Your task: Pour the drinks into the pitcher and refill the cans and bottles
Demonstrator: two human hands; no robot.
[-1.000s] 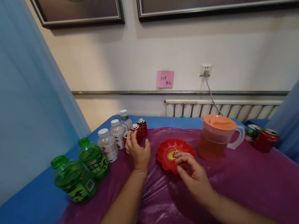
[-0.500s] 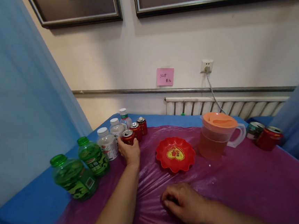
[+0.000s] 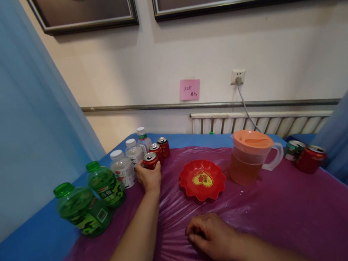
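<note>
My left hand (image 3: 149,177) is wrapped round the nearest red drink can (image 3: 151,160), thumb on its right side and fingers on its left. The can stands upright at the front of a short row, with a second red can (image 3: 156,151) and a third red can (image 3: 163,147) behind it. Close to the left of that hand is a white-capped bottle (image 3: 123,169). My right hand (image 3: 212,237) rests on the purple plastic sheet (image 3: 279,218), its fingers curled in and nothing seen in them. Ahead of it lies a red scalloped plate (image 3: 189,182) with a yellow heart print.
Two green bottles (image 3: 85,211) stand front left, more white-capped bottles (image 3: 134,151) behind. A pitcher (image 3: 245,165) with an orange lid and amber liquid is right of the plate. Far right are a green can (image 3: 294,151) and a red can (image 3: 311,160). A radiator (image 3: 267,120) lines the wall.
The held can has shifted slightly right and towards me, apart from the cans behind it. My right hand stays in place. The whole view has turned a little.
</note>
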